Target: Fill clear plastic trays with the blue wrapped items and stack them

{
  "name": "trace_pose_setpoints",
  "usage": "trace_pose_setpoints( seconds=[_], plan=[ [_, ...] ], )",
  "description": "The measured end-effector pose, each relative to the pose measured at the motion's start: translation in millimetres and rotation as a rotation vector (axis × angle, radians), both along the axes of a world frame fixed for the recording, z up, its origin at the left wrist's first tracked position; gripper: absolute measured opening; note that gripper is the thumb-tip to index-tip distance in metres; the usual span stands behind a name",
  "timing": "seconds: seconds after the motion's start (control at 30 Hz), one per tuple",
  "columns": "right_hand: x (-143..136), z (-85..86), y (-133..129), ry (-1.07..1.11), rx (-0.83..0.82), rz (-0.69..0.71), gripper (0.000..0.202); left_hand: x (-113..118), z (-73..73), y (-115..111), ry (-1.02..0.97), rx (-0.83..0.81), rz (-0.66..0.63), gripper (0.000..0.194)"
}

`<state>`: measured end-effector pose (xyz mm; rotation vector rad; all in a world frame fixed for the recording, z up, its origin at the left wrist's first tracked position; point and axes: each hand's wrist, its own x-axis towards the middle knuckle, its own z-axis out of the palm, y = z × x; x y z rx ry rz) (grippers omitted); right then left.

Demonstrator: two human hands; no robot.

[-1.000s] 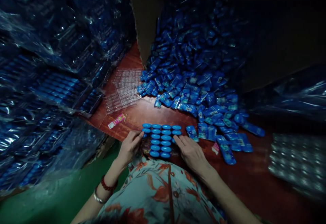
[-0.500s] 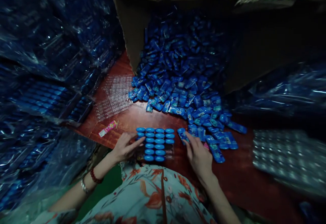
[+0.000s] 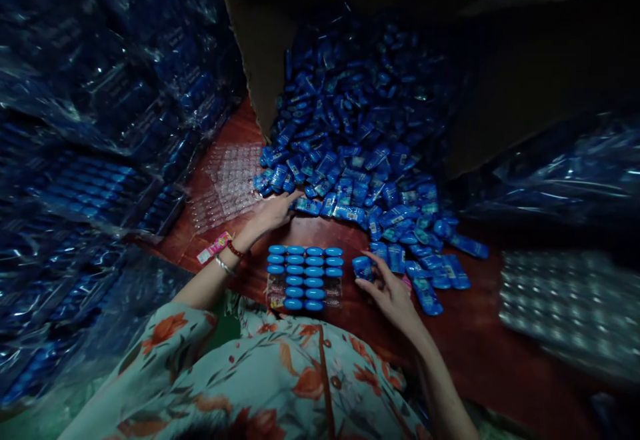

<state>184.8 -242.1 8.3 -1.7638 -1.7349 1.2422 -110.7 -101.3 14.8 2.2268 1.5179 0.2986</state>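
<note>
A clear plastic tray [image 3: 330, 293] lies on the red table in front of me, with blue oval pieces [image 3: 314, 271] in most of its slots. My left hand [image 3: 279, 212] reaches past the tray to the near left edge of a heap of blue packets [image 3: 345, 187]; its fingertips touch the packets, and whether one is held is hard to see. To the right of the tray, my right hand [image 3: 389, 293] holds a blue packet [image 3: 362, 268] between thumb and fingers.
An open cardboard box [image 3: 260, 60] stands behind the heap. Clear trays [image 3: 230, 177] and a pink wrapper [image 3: 215, 247] lie left. Stacked trays [image 3: 565, 300] sit right. Plastic-wrapped blue stacks [image 3: 90, 193] rise at far left.
My left hand has moved from the tray's left side up to the packet heap. My right hand stays right of the tray, and its packet has turned slightly.
</note>
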Motion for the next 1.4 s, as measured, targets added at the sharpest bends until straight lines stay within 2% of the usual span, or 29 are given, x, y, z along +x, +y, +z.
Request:
trace_pose_setpoints(
  seconds=[0.1,0.2,0.27,0.33,0.4,0.5,0.63,0.77,0.93,1.07,1.17,1.27,1.33,1.4],
  plan=[
    [-1.2,-5.9,-19.4,0.246,-0.022,-0.116,0.046,-17.8,6.2,-32.5,-0.264,0.042,0.157,0.031],
    [-10.6,-3.7,-30.7,0.284,0.14,-0.217,0.03,-36.6,12.8,-83.2,-0.564,0.162,0.487,0.027],
    [-19.2,-1.0,-33.9,0.304,0.236,-0.205,0.019,-44.7,14.4,-122.3,-0.671,0.274,0.705,0.029],
    [-28.0,-1.1,-35.0,0.328,0.313,-0.139,0.013,-45.7,12.7,-158.9,-0.707,0.341,0.852,0.028],
    [-34.8,-5.7,-35.6,0.277,0.392,-0.061,0.015,-39.5,8.2,-187.3,-0.703,0.366,0.907,0.027],
    [-37.8,-17.2,-36.6,0.075,0.541,0.132,0.026,-23.0,-0.3,-208.9,-0.676,0.39,0.839,0.025],
    [-33.3,-20.8,-37.3,-0.29,0.719,0.376,0.041,-10.0,-9.2,-209.0,-0.582,0.442,0.571,0.017],
    [-37.1,-1.3,-36.5,-0.54,0.72,0.496,0.047,-13.3,-12.5,-201.3,-0.42,0.459,0.283,0.023],
    [-52.4,24.3,-32.4,-0.712,0.589,0.578,0.047,-18.8,-0.6,-189.2,-0.198,0.402,-0.011,0.027],
    [-55.0,23.5,-28.7,-0.732,0.598,0.616,0.047,-18.3,10.2,-180.2,-0.065,0.433,-0.206,0.027],
    [-50.3,15.5,-32.6,-0.674,0.686,0.589,0.05,-19.3,8.5,-180.8,-0.053,0.442,-0.212,0.03],
    [-40.5,9.9,-40.2,-0.576,0.804,0.445,0.044,-22.8,4.7,-185.0,-0.068,0.518,-0.125,0.028],
    [-30.6,8.9,-39.6,-0.523,0.81,0.3,0.042,-24.7,6.0,-180.1,-0.131,0.586,0.027,0.025],
    [-20.0,9.1,-29.2,-0.558,0.74,0.103,0.04,-24.2,10.7,-161.1,-0.257,0.559,0.221,0.022]
  ],
)
